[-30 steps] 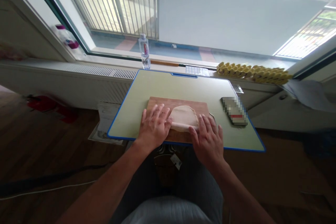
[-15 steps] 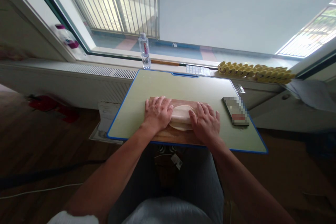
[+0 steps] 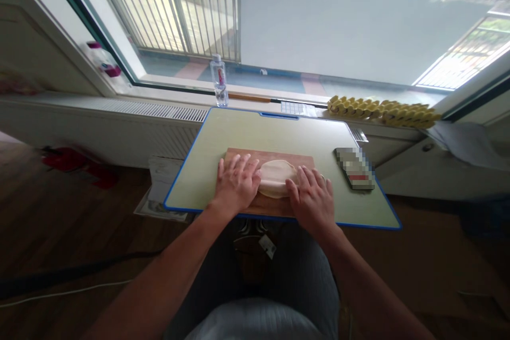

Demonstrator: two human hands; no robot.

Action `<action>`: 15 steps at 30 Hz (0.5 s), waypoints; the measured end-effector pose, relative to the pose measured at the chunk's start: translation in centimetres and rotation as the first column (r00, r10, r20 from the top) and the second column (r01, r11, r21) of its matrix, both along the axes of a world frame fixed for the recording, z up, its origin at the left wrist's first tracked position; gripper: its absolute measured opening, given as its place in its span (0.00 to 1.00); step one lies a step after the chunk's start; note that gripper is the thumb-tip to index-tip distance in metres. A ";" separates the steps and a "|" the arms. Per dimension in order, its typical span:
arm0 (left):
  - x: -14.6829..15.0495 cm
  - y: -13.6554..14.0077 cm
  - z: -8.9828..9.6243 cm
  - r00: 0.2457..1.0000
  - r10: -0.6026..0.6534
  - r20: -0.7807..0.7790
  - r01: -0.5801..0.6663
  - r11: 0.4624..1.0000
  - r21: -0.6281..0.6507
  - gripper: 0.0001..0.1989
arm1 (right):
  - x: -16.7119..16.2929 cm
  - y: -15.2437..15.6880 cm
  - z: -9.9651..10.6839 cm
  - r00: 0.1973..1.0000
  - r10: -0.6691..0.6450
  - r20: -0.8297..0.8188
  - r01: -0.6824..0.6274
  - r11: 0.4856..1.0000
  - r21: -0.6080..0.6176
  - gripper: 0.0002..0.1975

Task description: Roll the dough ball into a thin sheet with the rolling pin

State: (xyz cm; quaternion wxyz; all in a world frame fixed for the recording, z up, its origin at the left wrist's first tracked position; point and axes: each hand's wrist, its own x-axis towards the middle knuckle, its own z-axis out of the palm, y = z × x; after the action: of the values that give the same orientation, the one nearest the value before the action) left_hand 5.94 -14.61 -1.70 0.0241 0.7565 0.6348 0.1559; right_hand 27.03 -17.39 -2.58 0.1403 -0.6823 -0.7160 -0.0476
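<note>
Working at a blue-rimmed table [image 3: 247, 127]: resting left hand [image 3: 235, 183] and right hand [image 3: 313, 194] well apart, fingers extended, over the ends of apparently a pale rolling pin [image 3: 274, 185], aligned nine-to-three; bracketing dough [image 3: 279, 168] on a wooden board [image 3: 271, 206], at the left's three o'clock, the right's ten, about equally near; facing a window [image 3: 303, 21] at twelve.

A thin, pale, roughly round sheet of dough [image 3: 278, 166] lies flat on a brown rectangular wooden cutting board [image 3: 265, 207] as a pale rolling pin [image 3: 273, 184] rests crosswise over its nearer half.
</note>
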 end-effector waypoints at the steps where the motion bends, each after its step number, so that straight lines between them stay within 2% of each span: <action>1: -0.1 -0.7 0.0 1.000 -0.005 0.000 0.005 1.000 -0.002 0.25 | 0.0 -0.7 -0.2 1.000 0.007 0.002 -0.007 1.000 0.018 0.31; 4: -0.2 -2.3 -0.1 1.000 -0.011 0.006 0.011 1.000 0.010 0.26 | 0.2 -2.2 -0.8 0.999 0.029 0.013 -0.030 0.997 0.064 0.31; 7: -0.2 -2.8 -0.2 1.000 -0.002 0.011 0.001 1.000 0.018 0.27 | 0.2 -2.3 -1.0 0.999 0.038 0.014 -0.039 0.996 0.082 0.31; 15: 0.3 0.1 0.0 0.999 0.033 0.019 -0.033 0.999 0.008 0.25 | 0.1 1.6 -0.5 1.000 0.019 -0.020 -0.018 0.999 0.035 0.31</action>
State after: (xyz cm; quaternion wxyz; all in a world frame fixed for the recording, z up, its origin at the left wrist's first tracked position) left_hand 6.26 -14.52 -1.73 0.0243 0.7444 0.6463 0.1662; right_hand 27.11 -15.76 -3.07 0.1598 -0.6736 -0.7197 -0.0516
